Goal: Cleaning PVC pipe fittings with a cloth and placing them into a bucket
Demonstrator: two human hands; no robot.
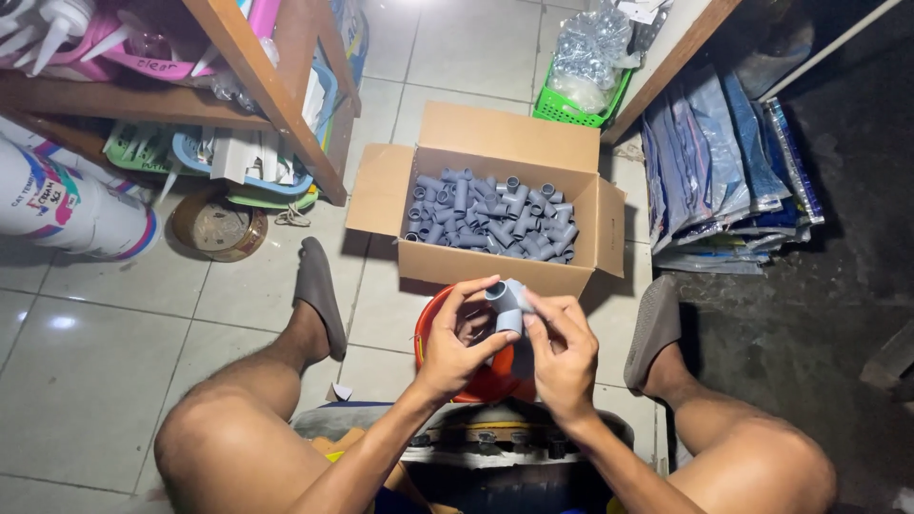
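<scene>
Both hands meet over an orange bucket [426, 335] between my knees. My left hand [455, 348] and my right hand [562, 354] together grip a grey plastic pipe fitting [506, 301], fingers pinching it from both sides, its open end facing up and left. Just beyond stands an open cardboard box [495, 133] filled with several more grey pipe fittings [490, 217]. The bucket's contents are hidden by my hands.
My feet in grey slippers [319, 293] [653, 328] flank the box on the tiled floor. A wooden shelf [257, 81] with plastic goods stands far left, white buckets [67, 205] beside it. A green basket [571, 105] and stacked packaged goods [724, 162] lie far right.
</scene>
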